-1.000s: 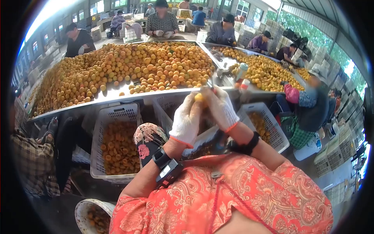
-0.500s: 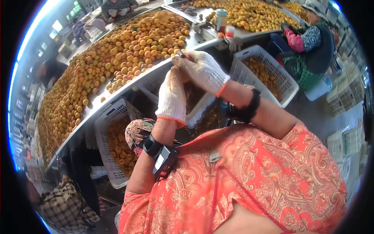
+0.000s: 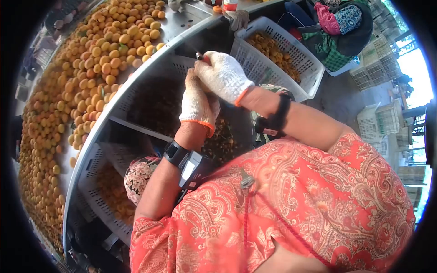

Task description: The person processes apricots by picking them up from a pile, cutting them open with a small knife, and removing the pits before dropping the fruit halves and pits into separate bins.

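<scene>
My left hand (image 3: 196, 102), in a white knit glove with an orange cuff, is closed, its fingertips pressed against the other hand; what it holds is hidden. My right hand (image 3: 223, 76), gloved the same way, is wrapped round a small tool (image 3: 199, 55) whose dark end sticks out past the thumb. Both hands are together above the dark gap in front of the metal table (image 3: 129, 84). Orange apricots (image 3: 107, 59) lie heaped on that table, beyond my hands and to the left.
A white crate of apricot pieces (image 3: 314, 84) stands at the right, near a seated co-worker (image 3: 350, 27). Another crate (image 3: 93, 182) sits at lower left. A glove (image 3: 237, 19) and a red-and-white container (image 3: 230, 5) are at the table's edge. Stacked crates (image 3: 375, 63) stand far right.
The view has tilted down and turned, so the table and crates appear shifted. My hands remain together, now over the dark gap rather than beside the table rim.
</scene>
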{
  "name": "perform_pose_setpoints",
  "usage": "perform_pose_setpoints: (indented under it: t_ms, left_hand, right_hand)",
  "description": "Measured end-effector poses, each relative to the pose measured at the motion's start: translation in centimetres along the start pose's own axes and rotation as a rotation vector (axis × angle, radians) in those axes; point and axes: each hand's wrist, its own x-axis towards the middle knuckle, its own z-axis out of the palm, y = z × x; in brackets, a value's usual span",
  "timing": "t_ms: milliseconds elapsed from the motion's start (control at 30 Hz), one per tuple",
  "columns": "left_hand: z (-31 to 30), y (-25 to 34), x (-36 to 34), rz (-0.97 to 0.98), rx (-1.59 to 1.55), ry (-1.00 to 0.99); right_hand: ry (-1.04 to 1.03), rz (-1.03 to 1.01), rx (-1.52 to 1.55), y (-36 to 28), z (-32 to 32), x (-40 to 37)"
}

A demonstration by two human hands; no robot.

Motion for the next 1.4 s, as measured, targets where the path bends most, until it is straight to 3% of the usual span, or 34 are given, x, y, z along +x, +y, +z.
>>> perform_pose_setpoints:
  t_ms: [233, 367, 433, 533, 667, 700, 800, 833, 867, 933, 1000, 1067, 1133, 1200, 1267, 1400]
  left_hand:
    - [-3.3, 0.5, 0.0, -0.171, -0.311, 0.055]
    - [-5.1, 0.7, -0.9, -0.217, -0.283, 0.067]
    - [-6.7, 0.8, -1.4, -0.330, -0.240, -0.280]
    - [-4.7, 0.4, -2.7, -0.316, -0.179, -0.118]
    - [-4.3, 0.4, -2.9, -0.348, -0.100, -0.268]
    - [-4.0, 0.9, -2.7, -0.362, -0.112, -0.279]
    - [-3.1, 2.8, -2.3, -0.317, -0.188, -0.225]
    - [-3.5, 3.0, -1.7, -0.249, -0.228, -0.175]
    - [-4.0, 3.2, -1.1, -0.175, -0.269, -0.124]
    - [-3.4, 3.7, -1.1, -0.179, -0.276, -0.166]
    - [-1.0, 3.5, -1.1, -0.001, -0.303, 0.201]
    - [-1.8, 4.0, -1.9, 0.030, -0.257, 0.161]
    - [-5.0, 4.7, -0.8, -0.235, -0.320, -0.218]
    - [-5.2, 4.6, -0.8, -0.258, -0.309, -0.233]
    - [-5.3, 4.5, -0.9, -0.256, -0.270, -0.328]
    - [-3.6, 4.6, -2.3, -0.247, -0.244, -0.256]
  right_hand:
    - [-0.007, -0.233, -0.151, 0.8, 4.6, -0.2]
    - [-0.027, -0.335, -0.172, 0.9, 4.9, -0.3]
    - [-0.067, -0.450, -0.200, 1.1, 4.6, -0.4]
    - [-0.085, -0.576, -0.185, 0.6, 3.6, -0.9]
    - [-0.171, -0.677, -0.093, 0.8, 1.7, -0.5]
    - [-0.138, -0.648, 0.101, 0.8, 2.0, 0.1]
    - [-0.071, -0.038, 0.720, 0.9, 1.6, 1.0]
    - [0.017, -0.050, 0.819, 0.9, 1.4, 1.4]
    - [0.056, -0.073, 0.703, 0.9, 0.9, 0.9]
    - [0.006, -0.148, 0.609, 0.0, 1.7, 0.0]
    - [-0.053, -0.355, 0.140, -0.2, 2.2, -0.3]
    - [-0.069, -0.251, 0.546, -0.9, 2.4, -0.3]
    - [-0.011, -0.304, 0.739, -1.0, 1.5, 0.8]
    - [-0.009, -0.120, 0.785, -1.9, -0.4, 0.7]
    - [-0.040, -0.042, 1.036, -2.3, -1.0, 1.4]
    - [-0.126, 0.010, 1.060, -2.3, -1.6, 1.4]
